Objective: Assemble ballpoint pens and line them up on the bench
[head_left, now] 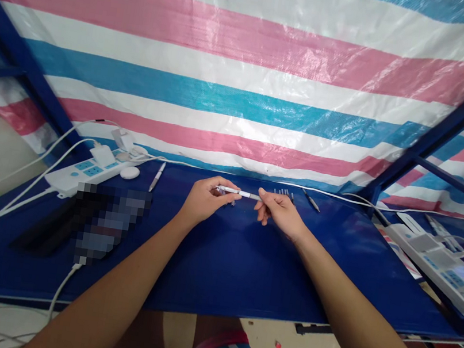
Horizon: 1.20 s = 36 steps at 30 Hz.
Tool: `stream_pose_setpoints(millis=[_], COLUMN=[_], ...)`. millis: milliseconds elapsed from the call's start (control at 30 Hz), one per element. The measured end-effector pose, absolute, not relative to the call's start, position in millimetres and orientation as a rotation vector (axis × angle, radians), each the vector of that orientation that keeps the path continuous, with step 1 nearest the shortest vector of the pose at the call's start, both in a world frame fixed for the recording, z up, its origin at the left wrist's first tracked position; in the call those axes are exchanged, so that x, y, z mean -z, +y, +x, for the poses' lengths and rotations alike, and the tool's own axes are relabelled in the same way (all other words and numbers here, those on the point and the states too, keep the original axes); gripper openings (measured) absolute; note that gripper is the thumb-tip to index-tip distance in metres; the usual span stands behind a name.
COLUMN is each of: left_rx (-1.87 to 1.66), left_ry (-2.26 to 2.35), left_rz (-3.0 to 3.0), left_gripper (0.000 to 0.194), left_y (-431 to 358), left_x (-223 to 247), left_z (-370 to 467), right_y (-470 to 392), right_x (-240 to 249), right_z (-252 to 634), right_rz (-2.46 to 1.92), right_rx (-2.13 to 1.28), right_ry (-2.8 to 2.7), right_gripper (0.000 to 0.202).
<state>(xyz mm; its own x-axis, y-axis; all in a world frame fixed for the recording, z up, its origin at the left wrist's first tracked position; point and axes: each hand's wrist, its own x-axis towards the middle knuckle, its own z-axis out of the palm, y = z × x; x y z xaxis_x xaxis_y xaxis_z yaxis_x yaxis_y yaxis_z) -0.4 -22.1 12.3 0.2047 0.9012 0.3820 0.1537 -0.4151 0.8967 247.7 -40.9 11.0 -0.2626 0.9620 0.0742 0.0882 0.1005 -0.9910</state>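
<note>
A white pen (244, 194) lies level between my two hands, above the blue table (239, 268). My left hand (206, 198) is closed on its left end, thumb and fingers pinching the barrel. At the other end my right hand (277, 211) pinches the pen with thumb and forefinger. Some small parts show under and beside my left fingers, too small to name. Behind my right hand several short thin grey pieces (285, 193) lie in a row. A dark slim pen (310, 200) rests to their right.
A white power strip (86, 171) with plugs and cables stands at the left. Near it lie a round white piece (130, 173), another white pen (157, 177) and a blurred-out device (110, 228) on a cable. A second white strip (440, 263) is at right. Striped sheeting (243, 100) hangs behind.
</note>
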Motion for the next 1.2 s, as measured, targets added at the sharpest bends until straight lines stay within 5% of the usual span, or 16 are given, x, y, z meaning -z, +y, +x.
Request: stream_pose_setpoints(millis=[233,633,867,1200], left_rx=[-1.297,-1.299,-1.271,-1.275], left_ry=[0.991,0.957,0.833,0.721], left_rz=[1.721,1.682,1.438,1.136], left_gripper=[0.038,0.037,0.083,0.075], left_y=[-21,-20,-15,-12], left_x=[-12,-10,-8,-13], left_z=[0,0,3,-4], right_y=[-46,-41,-48,-49], right_x=[-20,-12,-12,-18], right_z=[248,249,245,245], right_rz=[-1.002,-1.017,-1.024,-1.061], right_rx=[-1.253,-1.307,-1.380,-1.225], right_ry=[-1.523,-1.513,-1.809,-1.790], right_gripper=[0.047,0.052,0.056,0.050])
